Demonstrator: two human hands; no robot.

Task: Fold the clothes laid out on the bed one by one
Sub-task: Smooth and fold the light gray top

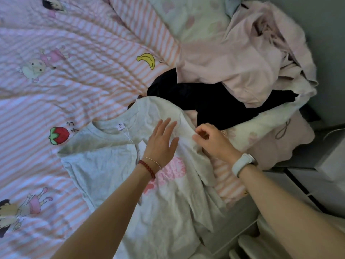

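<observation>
Hands on the T-shirt [104, 163] — left hand [161, 144] flat, fingers straight; right hand [214, 142] pinching its fabric.

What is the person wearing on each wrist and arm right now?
Left hand: two bracelets at the wrist, a dark red beaded bracelet and a thin silvery chain. Right hand: a white smartwatch on a white band. Both forearms are bare, no sleeves in view.
</observation>
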